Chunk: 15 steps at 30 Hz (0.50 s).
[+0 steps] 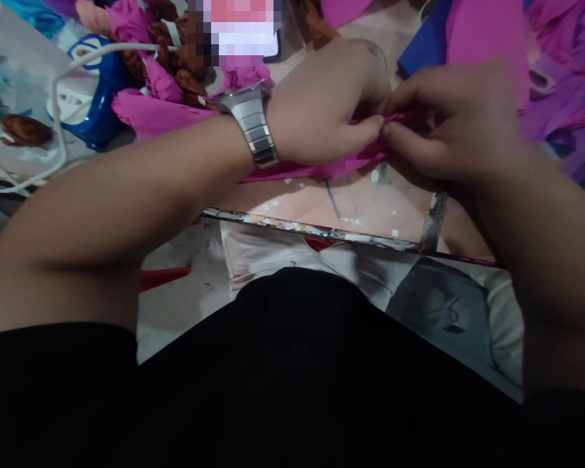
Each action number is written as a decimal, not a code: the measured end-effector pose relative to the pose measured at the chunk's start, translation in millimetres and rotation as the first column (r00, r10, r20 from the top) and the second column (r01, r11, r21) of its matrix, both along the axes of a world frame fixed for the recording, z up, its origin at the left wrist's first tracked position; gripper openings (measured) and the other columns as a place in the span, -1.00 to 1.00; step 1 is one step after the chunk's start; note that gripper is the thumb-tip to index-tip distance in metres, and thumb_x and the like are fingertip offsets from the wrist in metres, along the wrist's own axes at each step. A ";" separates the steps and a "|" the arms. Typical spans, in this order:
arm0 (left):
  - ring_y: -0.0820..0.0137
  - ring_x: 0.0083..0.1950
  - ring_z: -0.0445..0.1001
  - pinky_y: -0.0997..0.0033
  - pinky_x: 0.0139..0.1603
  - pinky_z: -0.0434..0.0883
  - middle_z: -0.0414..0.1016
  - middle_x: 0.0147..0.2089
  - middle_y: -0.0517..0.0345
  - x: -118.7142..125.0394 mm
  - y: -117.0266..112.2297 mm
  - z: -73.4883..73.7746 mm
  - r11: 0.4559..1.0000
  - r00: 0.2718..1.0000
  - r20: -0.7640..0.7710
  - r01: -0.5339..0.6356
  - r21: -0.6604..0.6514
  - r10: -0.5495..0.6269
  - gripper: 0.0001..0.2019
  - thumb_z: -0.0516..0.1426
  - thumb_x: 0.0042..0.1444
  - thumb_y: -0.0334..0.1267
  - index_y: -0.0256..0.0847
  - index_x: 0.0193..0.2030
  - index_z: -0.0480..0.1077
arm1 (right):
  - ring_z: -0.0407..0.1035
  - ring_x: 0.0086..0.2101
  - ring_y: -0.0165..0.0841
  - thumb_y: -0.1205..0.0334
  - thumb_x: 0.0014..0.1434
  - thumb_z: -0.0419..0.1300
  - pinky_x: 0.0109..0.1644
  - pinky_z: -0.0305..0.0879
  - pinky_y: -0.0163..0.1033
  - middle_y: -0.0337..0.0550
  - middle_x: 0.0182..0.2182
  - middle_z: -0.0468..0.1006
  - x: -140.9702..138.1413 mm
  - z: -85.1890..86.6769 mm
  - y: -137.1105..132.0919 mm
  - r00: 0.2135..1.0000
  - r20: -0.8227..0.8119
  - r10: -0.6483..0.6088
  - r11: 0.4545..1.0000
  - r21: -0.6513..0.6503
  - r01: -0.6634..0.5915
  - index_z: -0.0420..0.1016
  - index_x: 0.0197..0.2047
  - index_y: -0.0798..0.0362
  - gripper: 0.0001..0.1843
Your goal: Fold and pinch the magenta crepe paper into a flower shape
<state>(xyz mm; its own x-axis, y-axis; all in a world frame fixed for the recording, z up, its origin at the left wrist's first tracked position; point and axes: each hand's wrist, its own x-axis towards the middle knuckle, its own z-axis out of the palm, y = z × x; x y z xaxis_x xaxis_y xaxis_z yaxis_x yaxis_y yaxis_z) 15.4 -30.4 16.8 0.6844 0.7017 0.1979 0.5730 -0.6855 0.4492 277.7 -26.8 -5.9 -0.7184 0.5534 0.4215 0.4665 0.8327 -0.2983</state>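
Note:
Both hands meet over the table and pinch one strip of magenta crepe paper. My left hand, with a silver metal watch on its wrist, grips the strip from the left. From the right, my right hand pinches the same paper at its bunched end. The paper's loose part trails to the left below my left wrist.
A glass-topped table with a worn metal edge lies under the hands. More magenta paper, brown twisted pieces, a white cable and a blue object sit far left. Purple and pink paper is heaped far right.

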 end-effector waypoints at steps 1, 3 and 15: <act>0.57 -0.27 0.06 0.33 0.01 -0.08 0.19 -0.36 0.19 -1.0 0.1 -1.3 1.000 1.000 -0.010 0.013 0.024 -0.012 -0.88 0.27 0.33 -0.44 -0.43 -0.19 0.68 | 0.47 -0.19 -0.47 0.19 0.52 0.35 -0.18 0.18 -0.21 -0.22 -0.15 0.66 0.1 -0.7 1.8 0.999 0.037 0.021 1.000 -0.007 -0.021 0.62 0.05 0.03 -0.87; 0.53 -0.28 0.10 0.33 0.03 -0.07 0.23 -0.34 0.16 -3.5 2.2 -4.3 0.998 0.999 -0.032 0.043 0.051 -0.042 -0.84 0.26 0.37 -0.35 -0.39 -0.17 0.67 | 0.41 -0.21 -0.45 0.17 0.52 0.32 -0.15 0.20 -0.19 -0.19 -0.20 0.61 0.0 -1.9 5.1 0.996 0.067 0.054 0.999 -0.012 -0.053 0.59 0.00 0.03 -0.88; 0.62 -0.31 0.06 0.36 -0.02 0.01 0.23 -0.40 0.18 -7.3 7.3 -3.4 0.997 0.997 0.050 0.065 0.038 -0.067 -0.77 0.21 0.35 -0.29 -0.41 -0.21 0.65 | 0.31 -0.29 -0.55 0.22 0.46 0.40 -0.24 0.09 -0.32 -0.23 -0.25 0.56 -4.2 -8.6 8.0 0.995 -0.065 0.072 0.993 0.103 -0.066 0.58 0.07 0.00 -0.83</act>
